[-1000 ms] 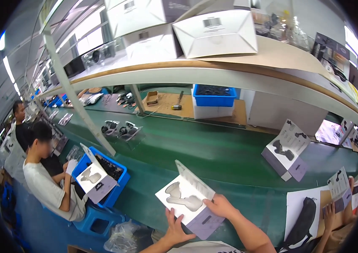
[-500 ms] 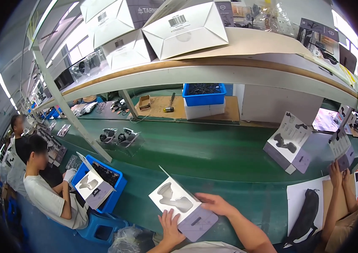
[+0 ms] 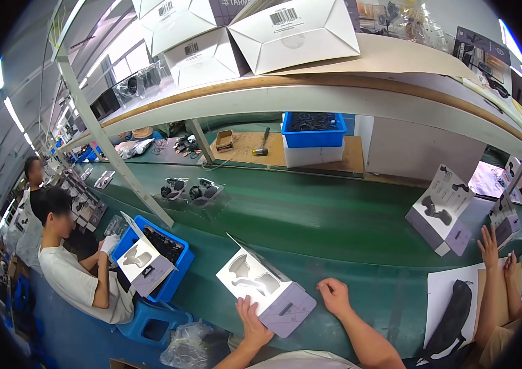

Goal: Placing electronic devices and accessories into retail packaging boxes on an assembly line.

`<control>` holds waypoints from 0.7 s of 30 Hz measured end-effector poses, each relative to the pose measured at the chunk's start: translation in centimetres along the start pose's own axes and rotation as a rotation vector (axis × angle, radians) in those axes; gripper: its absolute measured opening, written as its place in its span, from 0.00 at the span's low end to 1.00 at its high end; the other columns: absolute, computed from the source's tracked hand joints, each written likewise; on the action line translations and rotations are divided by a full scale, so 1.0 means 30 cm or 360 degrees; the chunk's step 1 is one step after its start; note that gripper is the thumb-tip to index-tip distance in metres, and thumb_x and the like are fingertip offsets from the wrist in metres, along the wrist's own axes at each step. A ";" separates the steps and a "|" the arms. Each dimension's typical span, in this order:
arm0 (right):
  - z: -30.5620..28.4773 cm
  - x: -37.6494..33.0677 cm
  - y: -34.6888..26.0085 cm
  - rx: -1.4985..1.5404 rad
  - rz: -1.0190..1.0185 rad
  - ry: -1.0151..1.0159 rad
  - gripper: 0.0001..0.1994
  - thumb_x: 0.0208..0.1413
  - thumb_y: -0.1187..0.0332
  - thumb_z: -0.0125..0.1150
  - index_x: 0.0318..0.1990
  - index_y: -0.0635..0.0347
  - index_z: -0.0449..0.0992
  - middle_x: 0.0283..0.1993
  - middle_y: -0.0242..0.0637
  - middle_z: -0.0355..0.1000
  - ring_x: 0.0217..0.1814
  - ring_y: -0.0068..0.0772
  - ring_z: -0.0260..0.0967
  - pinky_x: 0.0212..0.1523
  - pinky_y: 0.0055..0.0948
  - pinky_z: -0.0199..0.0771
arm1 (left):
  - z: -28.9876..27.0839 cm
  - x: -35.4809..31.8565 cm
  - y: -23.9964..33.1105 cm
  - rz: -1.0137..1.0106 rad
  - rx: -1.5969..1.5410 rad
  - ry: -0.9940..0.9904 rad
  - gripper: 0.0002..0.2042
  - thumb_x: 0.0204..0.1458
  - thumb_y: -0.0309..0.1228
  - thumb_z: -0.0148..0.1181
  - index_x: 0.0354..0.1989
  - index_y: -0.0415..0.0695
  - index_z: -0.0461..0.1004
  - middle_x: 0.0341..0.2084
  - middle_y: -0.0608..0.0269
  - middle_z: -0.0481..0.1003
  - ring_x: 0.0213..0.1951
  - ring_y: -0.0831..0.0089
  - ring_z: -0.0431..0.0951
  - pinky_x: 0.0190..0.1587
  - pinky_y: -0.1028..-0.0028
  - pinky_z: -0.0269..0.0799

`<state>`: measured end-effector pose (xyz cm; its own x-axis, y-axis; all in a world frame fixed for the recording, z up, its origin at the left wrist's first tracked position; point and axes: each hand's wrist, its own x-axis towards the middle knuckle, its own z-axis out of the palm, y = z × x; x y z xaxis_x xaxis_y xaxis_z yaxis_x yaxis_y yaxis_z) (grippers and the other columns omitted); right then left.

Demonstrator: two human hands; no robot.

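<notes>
An open grey box (image 3: 285, 304) with a white moulded insert (image 3: 250, 280) and a raised lid lies on the green belt (image 3: 310, 215) in front of me. My left hand (image 3: 251, 320) holds the near edge of the box from below. To the right of the box, my right hand (image 3: 334, 295) rests on the belt with its fingers curled and nothing in it.
Another open box (image 3: 442, 212) stands at the right. A co-worker's hands (image 3: 498, 252) reach in from the right over a white sheet (image 3: 451, 307). At the left a seated person holds a box (image 3: 144, 267) over a blue bin (image 3: 165, 255). Shelves overhead carry white cartons (image 3: 291, 31).
The box has slid left and nearer to me. My right hand has come off the box and now rests on the belt beside it.
</notes>
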<state>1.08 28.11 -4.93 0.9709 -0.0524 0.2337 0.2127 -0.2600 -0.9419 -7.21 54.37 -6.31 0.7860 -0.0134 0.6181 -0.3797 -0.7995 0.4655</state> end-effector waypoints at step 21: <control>0.012 0.004 -0.049 -0.0147 -0.0195 0.0054 0.05 0.57 0.75 0.60 0.31 0.62 0.80 0.29 0.35 0.77 0.27 0.31 0.67 0.30 0.27 0.65 | -0.015 0.010 0.011 -0.0018 -0.0006 -0.0049 0.38 0.50 0.43 0.68 0.63 0.35 0.56 0.68 0.34 0.52 0.69 0.27 0.50 0.71 0.38 0.46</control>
<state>0.94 28.84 -3.60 0.9337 -0.0469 0.3550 0.3167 -0.3541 -0.8799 -7.33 54.37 -5.68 0.8048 -0.0232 0.5931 -0.3728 -0.7972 0.4748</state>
